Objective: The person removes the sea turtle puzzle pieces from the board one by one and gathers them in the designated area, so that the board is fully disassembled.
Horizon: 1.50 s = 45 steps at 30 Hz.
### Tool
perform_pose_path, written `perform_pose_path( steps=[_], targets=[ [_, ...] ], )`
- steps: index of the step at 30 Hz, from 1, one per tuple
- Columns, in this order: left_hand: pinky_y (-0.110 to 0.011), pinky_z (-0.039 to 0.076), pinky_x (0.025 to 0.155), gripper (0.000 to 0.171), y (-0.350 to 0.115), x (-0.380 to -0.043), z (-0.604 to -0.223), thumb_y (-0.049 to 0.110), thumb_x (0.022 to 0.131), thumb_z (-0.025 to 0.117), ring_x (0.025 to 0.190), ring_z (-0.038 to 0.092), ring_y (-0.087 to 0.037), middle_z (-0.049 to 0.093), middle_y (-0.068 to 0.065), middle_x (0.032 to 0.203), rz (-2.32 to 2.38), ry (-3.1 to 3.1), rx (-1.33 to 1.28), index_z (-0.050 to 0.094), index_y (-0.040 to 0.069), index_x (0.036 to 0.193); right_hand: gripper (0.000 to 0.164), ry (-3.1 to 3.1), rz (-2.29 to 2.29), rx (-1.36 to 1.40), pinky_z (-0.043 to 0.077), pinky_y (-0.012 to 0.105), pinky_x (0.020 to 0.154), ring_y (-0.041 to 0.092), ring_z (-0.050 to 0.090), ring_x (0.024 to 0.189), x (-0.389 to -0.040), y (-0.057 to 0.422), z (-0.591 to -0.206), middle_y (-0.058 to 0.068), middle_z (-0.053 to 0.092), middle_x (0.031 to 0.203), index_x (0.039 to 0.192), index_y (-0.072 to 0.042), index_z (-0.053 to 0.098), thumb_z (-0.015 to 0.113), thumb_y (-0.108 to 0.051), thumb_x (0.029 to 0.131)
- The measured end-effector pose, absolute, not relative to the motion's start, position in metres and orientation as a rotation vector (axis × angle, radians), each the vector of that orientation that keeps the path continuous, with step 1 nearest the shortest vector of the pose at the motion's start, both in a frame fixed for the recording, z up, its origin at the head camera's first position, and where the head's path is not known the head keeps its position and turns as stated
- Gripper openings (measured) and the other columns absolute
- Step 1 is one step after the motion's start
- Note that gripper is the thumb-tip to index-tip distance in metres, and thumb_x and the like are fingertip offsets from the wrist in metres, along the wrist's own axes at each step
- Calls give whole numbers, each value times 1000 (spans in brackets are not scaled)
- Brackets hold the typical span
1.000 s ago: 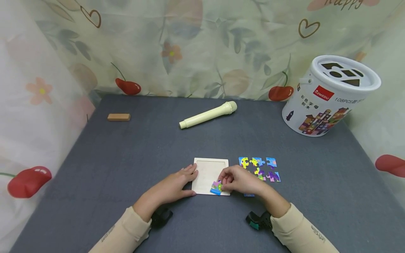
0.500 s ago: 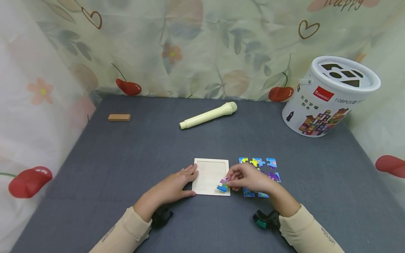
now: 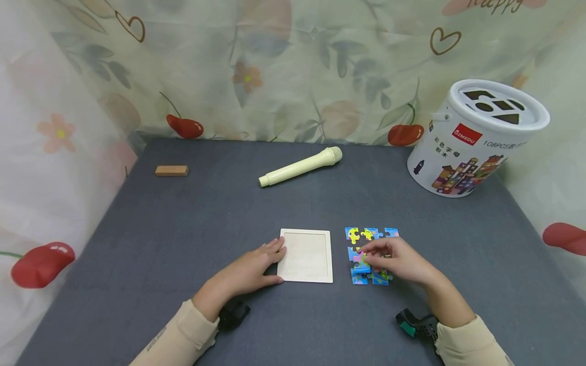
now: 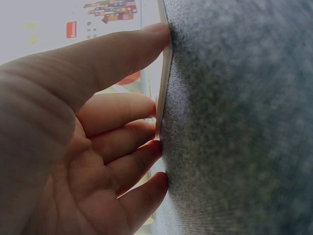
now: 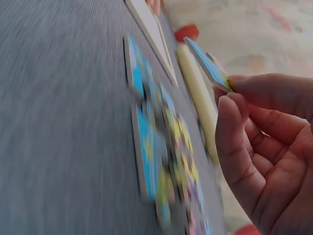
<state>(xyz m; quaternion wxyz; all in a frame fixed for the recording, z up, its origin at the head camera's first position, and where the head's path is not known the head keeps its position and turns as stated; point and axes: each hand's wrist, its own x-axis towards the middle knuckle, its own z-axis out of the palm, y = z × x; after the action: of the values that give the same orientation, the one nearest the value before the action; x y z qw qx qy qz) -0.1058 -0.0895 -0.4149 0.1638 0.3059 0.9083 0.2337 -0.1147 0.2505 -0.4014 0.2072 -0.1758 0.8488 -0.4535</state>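
Observation:
A shallow square wooden puzzle tray (image 3: 305, 256) lies bare on the dark table. My left hand (image 3: 249, 272) rests along the tray's left side, thumb (image 4: 146, 41) and fingertips right at its edge in the left wrist view. Between thumb and fingers, my right hand (image 3: 405, 260) pinches a jigsaw piece (image 5: 203, 61) with blue, pink and green print. The right wrist view shows that piece raised above the table. Under and around it lie several loose jigsaw pieces (image 3: 359, 278), set out in rows to the right of the tray; the right hand hides some of them.
Behind the tray lies a cream toy microphone (image 3: 299, 168). A small wooden block (image 3: 171, 171) sits at the far left. At the back right stands a white block bucket (image 3: 471, 147) with a shape-hole lid. Printed curtains (image 3: 293, 76) border the table.
My right hand has carried the pinched jigsaw piece right, from over the tray's lower right corner to above the loose pieces. The left hand stays at the tray's left edge.

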Motion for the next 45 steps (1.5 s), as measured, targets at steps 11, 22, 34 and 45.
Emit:
perform_pose_path(
  steps=[11,22,34,45],
  targets=[
    [-44,26,113,65,-89,-105,-415,26,85,68,140,27,-29,29,-16,150,662,2586,848,42,-2,137,28,2372,-1251,-299,53,26,59,6,57,65,-103,294,-399,9,64,81,99,6,65,66,-19,87],
    [-44,25,113,65,-89,-106,-415,26,85,68,140,26,-30,29,-16,151,666,2582,855,41,-2,137,28,2336,-1223,-261,51,27,57,7,57,63,-99,324,-404,3,64,78,100,8,63,63,-18,89],
    [-45,26,113,65,-89,-106,-414,26,85,68,140,27,-30,29,-16,151,660,2586,844,42,-2,137,28,2348,-1217,-219,52,25,58,4,57,64,-98,328,-412,5,63,80,99,8,62,64,-17,88],
    [-45,26,112,64,-89,-105,-414,26,85,68,140,27,-31,29,-17,150,666,2589,865,42,-3,136,27,2405,-1179,-199,51,23,58,2,55,64,-97,325,-413,8,63,80,97,7,63,67,-18,86]
  ],
)
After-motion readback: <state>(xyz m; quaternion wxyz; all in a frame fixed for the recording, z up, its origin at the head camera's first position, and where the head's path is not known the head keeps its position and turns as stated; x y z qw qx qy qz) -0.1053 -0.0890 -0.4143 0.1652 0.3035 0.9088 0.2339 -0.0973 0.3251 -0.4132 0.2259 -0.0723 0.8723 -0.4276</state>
